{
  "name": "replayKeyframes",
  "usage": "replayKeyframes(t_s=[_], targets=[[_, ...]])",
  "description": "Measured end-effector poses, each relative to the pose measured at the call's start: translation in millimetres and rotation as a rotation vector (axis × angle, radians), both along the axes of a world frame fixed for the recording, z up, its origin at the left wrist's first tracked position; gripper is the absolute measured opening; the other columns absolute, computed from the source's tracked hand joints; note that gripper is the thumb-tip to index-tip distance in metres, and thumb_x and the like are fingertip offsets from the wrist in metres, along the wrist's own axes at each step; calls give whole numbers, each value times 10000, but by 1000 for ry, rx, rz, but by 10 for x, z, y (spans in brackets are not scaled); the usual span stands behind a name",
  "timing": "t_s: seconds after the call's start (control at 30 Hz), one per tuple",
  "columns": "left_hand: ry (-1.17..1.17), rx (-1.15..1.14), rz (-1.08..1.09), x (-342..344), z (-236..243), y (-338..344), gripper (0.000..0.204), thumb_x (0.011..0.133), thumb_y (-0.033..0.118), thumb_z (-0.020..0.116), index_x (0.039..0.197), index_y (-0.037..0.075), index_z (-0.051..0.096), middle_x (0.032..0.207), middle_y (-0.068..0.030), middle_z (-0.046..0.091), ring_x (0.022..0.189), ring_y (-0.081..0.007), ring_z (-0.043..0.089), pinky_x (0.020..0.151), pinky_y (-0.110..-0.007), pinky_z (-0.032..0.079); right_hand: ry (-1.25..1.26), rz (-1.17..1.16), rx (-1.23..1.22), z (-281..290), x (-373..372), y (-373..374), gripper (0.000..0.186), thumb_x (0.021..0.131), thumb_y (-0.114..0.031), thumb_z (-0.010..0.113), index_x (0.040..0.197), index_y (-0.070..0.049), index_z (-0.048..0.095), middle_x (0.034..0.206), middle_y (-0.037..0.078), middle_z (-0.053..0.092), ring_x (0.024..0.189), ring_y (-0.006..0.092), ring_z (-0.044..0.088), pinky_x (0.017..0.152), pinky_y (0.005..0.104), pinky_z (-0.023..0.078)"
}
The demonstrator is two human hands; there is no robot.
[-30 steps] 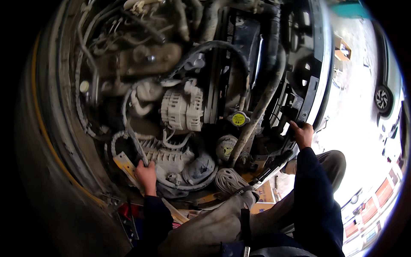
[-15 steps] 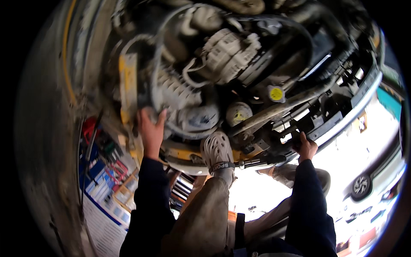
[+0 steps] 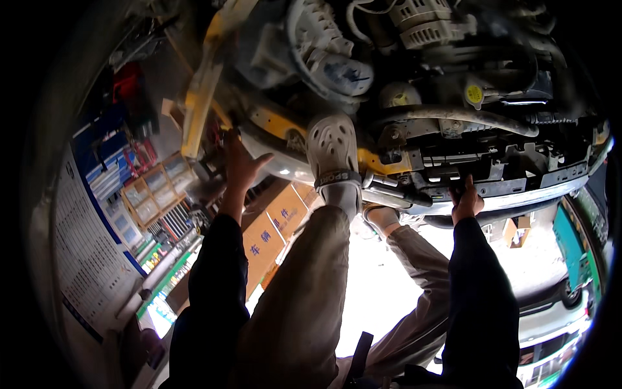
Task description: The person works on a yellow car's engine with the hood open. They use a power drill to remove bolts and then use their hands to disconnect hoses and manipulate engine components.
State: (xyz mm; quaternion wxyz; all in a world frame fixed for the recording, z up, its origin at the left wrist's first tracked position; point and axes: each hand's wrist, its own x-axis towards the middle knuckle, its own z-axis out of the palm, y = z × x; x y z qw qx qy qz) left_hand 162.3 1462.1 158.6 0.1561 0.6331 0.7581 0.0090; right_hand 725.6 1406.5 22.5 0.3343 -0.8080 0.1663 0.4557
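Observation:
My right hand (image 3: 467, 202) is closed over the metal crossbar (image 3: 523, 183) at the front of an open engine bay; its fingertips are in shadow. At the bay's left front corner, my left hand (image 3: 242, 166) has its thumb spread wide. Its other fingers point up beside the yellow body frame (image 3: 267, 122) and are partly dark, so whether they touch it is unclear. Between my hands, my foot in a grey clog (image 3: 333, 150) rests on the front edge of the bay. My other foot (image 3: 382, 217) is lower down, below the bumper area.
A radiator cap with a yellow label (image 3: 474, 94), a thick hose (image 3: 453, 113) and an alternator (image 3: 427, 26) sit in the bay. Lower left are a cardboard box (image 3: 275, 227), a wooden tray (image 3: 157, 188) and a printed wall board (image 3: 91, 240). A light-coloured car (image 3: 557, 324) stands lower right.
My view has tilted back, so the engine sits higher in the picture. My left hand has come away from the yellow frame member, toward the bay's outer corner. The right hand stays at the crossbar.

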Motion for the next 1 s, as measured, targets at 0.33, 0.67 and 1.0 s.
replayKeyframes(t_s=[0.33, 0.67, 1.0], targets=[[47, 190, 320, 429, -861, -297, 777, 1040, 517, 535, 1605, 50, 276, 1647, -259, 159, 1515, -455, 182, 1224, -534, 211, -90, 139, -2, 5, -20, -83, 332, 932, -339, 780, 814, -44, 687, 714, 47, 637, 632, 171, 648, 546, 328, 615], [111, 525, 311, 523, -1195, -231, 580, 1044, 381, 521, 1494, 23, 450, 1604, -261, 278, 1464, -445, 299, 1182, -535, 245, -125, 318, -26, 18, -131, -66, 301, 996, -392, 705, 875, -116, 706, 597, -26, 554, 470, 73, 491, 407, 219, 324], [107, 512, 391, 501, -1118, -223, 662, 982, 440, 488, 1512, 43, 448, 1604, -266, 288, 1461, -473, 287, 1189, -564, 213, -15, 573, -64, 121, -106, -36, 307, 1073, -379, 564, 1011, -106, 690, 759, -6, 622, 570, 72, 498, 491, 198, 369]])
